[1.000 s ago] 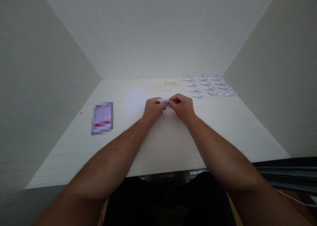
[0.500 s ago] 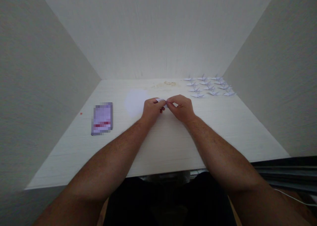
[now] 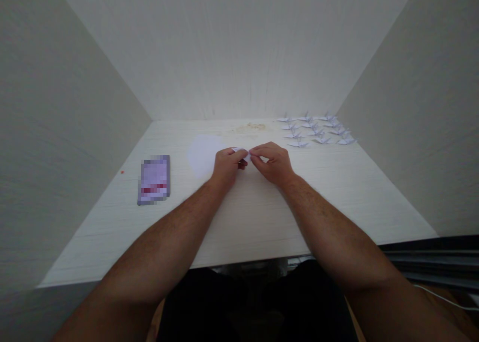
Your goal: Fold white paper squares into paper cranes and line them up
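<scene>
Over the middle of the table, my left hand (image 3: 227,165) is closed round a small folded piece of white paper (image 3: 246,157), thumb on top. My right hand (image 3: 273,162) pinches the paper's right end between thumb and forefinger. Most of the paper is hidden by the fingers, so its exact shape cannot be made out. To the right and farther back stand several white origami cranes (image 3: 315,133) in rows.
A white table (image 3: 254,222) is enclosed by walls at the back and both sides. On its left lies a blurred purple rectangular item (image 3: 154,178), with a small red speck (image 3: 122,172) beside it. A pale round patch (image 3: 202,152) shows left of my hands.
Both hands have shifted very slightly left with the paper, and a little more of its white shows between the fingertips. The cranes and purple item stay put.
</scene>
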Tool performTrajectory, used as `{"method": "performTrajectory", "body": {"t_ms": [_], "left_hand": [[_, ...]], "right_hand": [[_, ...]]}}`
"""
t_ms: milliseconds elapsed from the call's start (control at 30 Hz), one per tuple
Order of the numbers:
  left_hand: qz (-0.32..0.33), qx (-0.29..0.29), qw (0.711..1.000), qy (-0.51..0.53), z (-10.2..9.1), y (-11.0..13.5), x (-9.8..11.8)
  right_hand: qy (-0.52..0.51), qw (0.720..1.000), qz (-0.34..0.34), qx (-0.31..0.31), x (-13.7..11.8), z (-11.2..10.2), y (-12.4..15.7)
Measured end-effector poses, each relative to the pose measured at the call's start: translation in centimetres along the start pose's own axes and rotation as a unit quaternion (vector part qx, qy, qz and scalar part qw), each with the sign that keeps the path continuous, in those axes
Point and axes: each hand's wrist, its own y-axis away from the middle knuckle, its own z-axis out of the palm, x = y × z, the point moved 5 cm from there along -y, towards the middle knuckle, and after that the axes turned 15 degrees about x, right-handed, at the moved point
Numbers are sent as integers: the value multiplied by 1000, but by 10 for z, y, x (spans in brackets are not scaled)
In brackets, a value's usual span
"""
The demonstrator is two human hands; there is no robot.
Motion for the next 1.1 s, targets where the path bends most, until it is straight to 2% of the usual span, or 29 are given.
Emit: {"method": "performTrajectory", "body": {"t_ms": [167,300,400,533,633,767,1100], "left_hand": [[8,-13,1000,-22,0,-1,-2],[11,-7,999,-40,-2,-3,-2],[8,-3,999,-38,-2,-3,-3],[5,-5,999,-37,-2,-3,-4],[4,-6,999,-40,-2,-3,-5],[12,2,999,-49,-3,-4,-6],[84,3,985,-148,-5,0,3]], "right_hand": [[18,999,31,-28,1,1,0],[4,998,60,-26,0,1,0],[-24,991,130,-10,2,1,0],[-75,967,242,9,9,2,1],[-110,951,289,13,14,4,2],[-113,944,311,8,17,6,3],[-95,943,320,15,14,6,4]]}}
